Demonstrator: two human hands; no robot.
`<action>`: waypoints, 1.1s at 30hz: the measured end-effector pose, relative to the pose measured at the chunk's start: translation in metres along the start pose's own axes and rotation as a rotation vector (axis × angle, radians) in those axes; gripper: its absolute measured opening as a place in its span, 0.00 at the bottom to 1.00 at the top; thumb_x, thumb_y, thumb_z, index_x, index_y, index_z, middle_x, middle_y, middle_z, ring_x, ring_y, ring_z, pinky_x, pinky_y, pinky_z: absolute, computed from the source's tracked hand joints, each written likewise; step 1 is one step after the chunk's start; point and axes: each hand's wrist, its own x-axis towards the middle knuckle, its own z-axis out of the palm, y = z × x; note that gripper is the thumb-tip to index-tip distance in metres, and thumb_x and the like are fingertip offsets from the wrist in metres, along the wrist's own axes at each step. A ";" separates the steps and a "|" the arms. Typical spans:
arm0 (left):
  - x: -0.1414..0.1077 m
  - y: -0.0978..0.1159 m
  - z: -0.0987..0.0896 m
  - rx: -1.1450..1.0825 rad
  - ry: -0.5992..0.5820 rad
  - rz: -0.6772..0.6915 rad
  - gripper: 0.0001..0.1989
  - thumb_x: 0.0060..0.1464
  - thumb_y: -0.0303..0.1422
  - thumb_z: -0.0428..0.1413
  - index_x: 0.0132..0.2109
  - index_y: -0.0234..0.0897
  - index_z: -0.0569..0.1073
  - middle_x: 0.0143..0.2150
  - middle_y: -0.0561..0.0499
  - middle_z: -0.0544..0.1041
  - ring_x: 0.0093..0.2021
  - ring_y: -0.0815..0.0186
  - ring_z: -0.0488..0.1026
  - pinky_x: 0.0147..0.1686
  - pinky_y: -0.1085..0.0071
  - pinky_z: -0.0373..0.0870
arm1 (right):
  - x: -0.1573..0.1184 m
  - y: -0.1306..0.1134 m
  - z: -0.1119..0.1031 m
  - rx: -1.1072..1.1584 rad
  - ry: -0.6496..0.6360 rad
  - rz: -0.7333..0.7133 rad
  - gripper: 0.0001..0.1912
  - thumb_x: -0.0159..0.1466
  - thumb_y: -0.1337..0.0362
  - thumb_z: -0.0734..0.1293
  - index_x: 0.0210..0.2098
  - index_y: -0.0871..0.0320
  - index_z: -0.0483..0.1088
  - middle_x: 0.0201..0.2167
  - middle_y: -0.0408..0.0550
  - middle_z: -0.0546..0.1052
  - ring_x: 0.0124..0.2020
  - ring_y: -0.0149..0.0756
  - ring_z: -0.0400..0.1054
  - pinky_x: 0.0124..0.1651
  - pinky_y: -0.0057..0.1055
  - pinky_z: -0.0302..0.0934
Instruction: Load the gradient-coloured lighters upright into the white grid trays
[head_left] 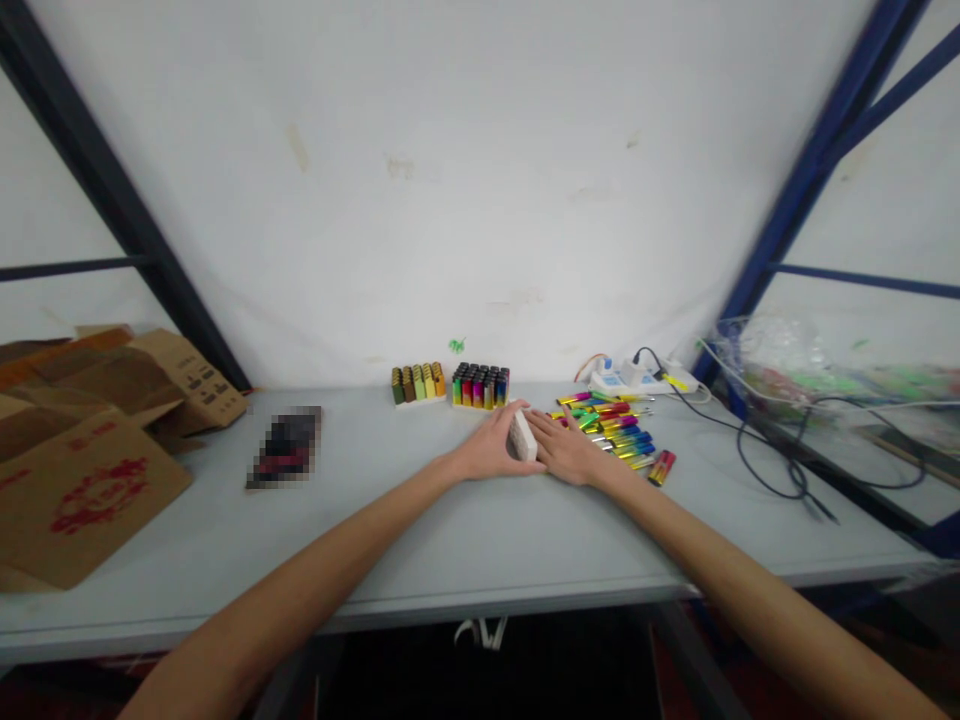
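My left hand (pixel 495 445) is closed around a small white tray (pixel 523 437) tipped up on its side over the table. Beside it, my right hand (pixel 571 450) lies low with fingers stretched toward the tray; whether it touches the tray I cannot tell. A loose pile of shiny, multicoloured lighters (pixel 619 425) spreads just behind and right of my right hand. One red-and-gold lighter (pixel 661 468) lies apart at the pile's right edge. Behind my left hand stands a tray of upright metallic-coloured lighters (pixel 481 388). Next to it is another tray of green-to-yellow lighters (pixel 418 384).
Cardboard boxes (pixel 112 480) lean at the left of the grey table (pixel 360 545). A dark, pixelated flat object (pixel 286 446) lies nearby. A white power strip (pixel 630 377) sits by the wall, with a black cable (pixel 772 490) trailing right. Blue posts (pixel 795 190) flank the right side.
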 end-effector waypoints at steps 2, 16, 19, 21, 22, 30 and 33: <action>0.000 0.001 0.000 0.014 -0.002 0.005 0.54 0.43 0.51 0.69 0.70 0.38 0.55 0.70 0.36 0.62 0.70 0.48 0.60 0.70 0.54 0.56 | -0.002 0.003 -0.001 0.027 -0.003 0.046 0.30 0.76 0.59 0.44 0.74 0.58 0.53 0.75 0.57 0.51 0.75 0.51 0.45 0.71 0.68 0.37; -0.078 -0.028 -0.064 0.395 0.339 -0.318 0.34 0.47 0.55 0.66 0.52 0.40 0.64 0.68 0.40 0.51 0.68 0.48 0.61 0.67 0.55 0.61 | -0.011 0.007 -0.006 0.124 0.000 0.153 0.33 0.75 0.56 0.42 0.75 0.60 0.50 0.74 0.56 0.53 0.75 0.49 0.46 0.72 0.66 0.38; -0.104 -0.039 -0.080 0.541 0.309 -0.319 0.30 0.53 0.57 0.61 0.51 0.38 0.68 0.73 0.38 0.47 0.70 0.45 0.58 0.69 0.53 0.58 | -0.010 0.008 -0.006 0.110 -0.014 0.149 0.33 0.75 0.56 0.43 0.75 0.60 0.51 0.74 0.55 0.53 0.75 0.49 0.46 0.72 0.65 0.37; -0.120 -0.041 -0.087 0.603 0.184 -0.293 0.29 0.59 0.57 0.55 0.53 0.36 0.70 0.71 0.36 0.56 0.71 0.45 0.57 0.70 0.51 0.56 | -0.010 0.008 -0.006 0.102 -0.020 0.138 0.33 0.75 0.56 0.43 0.74 0.60 0.52 0.74 0.56 0.54 0.75 0.50 0.46 0.72 0.66 0.36; -0.126 -0.040 -0.089 0.610 0.124 -0.294 0.29 0.63 0.55 0.50 0.57 0.36 0.69 0.69 0.36 0.61 0.70 0.47 0.59 0.70 0.51 0.57 | -0.010 0.008 -0.005 0.101 -0.021 0.134 0.33 0.75 0.56 0.43 0.74 0.60 0.53 0.74 0.57 0.54 0.75 0.51 0.47 0.72 0.66 0.37; -0.104 -0.010 -0.099 0.877 -0.024 -0.537 0.30 0.66 0.53 0.45 0.59 0.36 0.75 0.58 0.32 0.75 0.59 0.41 0.70 0.57 0.46 0.65 | 0.024 0.010 -0.022 0.161 0.210 0.189 0.27 0.75 0.57 0.54 0.68 0.62 0.62 0.67 0.63 0.66 0.67 0.48 0.61 0.68 0.50 0.54; -0.077 -0.009 -0.099 0.984 -0.075 -0.575 0.30 0.64 0.51 0.47 0.54 0.29 0.77 0.52 0.27 0.76 0.56 0.39 0.71 0.53 0.47 0.66 | 0.065 0.008 -0.048 0.191 0.302 0.115 0.25 0.76 0.58 0.52 0.66 0.61 0.64 0.62 0.61 0.70 0.64 0.45 0.63 0.67 0.46 0.55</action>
